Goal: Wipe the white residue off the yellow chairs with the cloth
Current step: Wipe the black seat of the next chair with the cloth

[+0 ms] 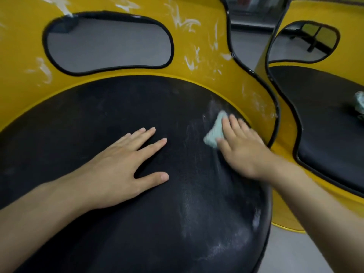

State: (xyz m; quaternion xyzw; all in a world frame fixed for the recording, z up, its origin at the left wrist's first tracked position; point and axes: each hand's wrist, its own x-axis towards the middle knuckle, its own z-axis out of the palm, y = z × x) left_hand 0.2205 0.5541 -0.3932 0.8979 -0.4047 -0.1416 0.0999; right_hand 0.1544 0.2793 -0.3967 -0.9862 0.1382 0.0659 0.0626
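Right hand (241,148) presses a pale green cloth (214,131) flat under its fingers on the near chair's black seat (118,223), at its right edge where white residue (197,209) smears. Left hand (122,166), empty and splayed, braces mid-seat. Streaks mark the yellow backrest (201,44) beyond.

The near seat (118,233) is black and round. The left hand (118,170) lies flat on its middle with fingers spread. The right hand (242,148) presses a pale green cloth (214,131) on its right side. White smears (197,213) cover this side. On the second seat (325,125), at right, lies another crumpled cloth (359,104).
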